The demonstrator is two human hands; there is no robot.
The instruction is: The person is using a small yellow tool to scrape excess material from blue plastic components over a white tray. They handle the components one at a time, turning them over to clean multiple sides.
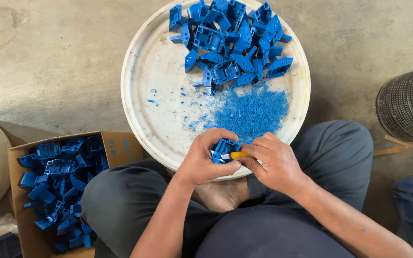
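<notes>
Now my left hand (201, 162) clamps a blue plastic part (224, 149) over the near rim of the white round tray (139, 95), my right hand (276, 162) gripping a yellow-handled knife (239, 155) against it. Farther across the tray lie blue shavings (252, 112) and heaped blue parts (233, 40); left of it, a cardboard box (120, 148) holds more.

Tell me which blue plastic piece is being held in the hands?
The small blue plastic part gripped by the left hand, with the right hand pressing a yellow-handled blade against it. The others lie loose on the round white tray or in the cardboard box.

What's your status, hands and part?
Left hand grips blue plastic part; right hand holds yellow-handled knife against it, over round white tray. Nothing obstructing.
</notes>
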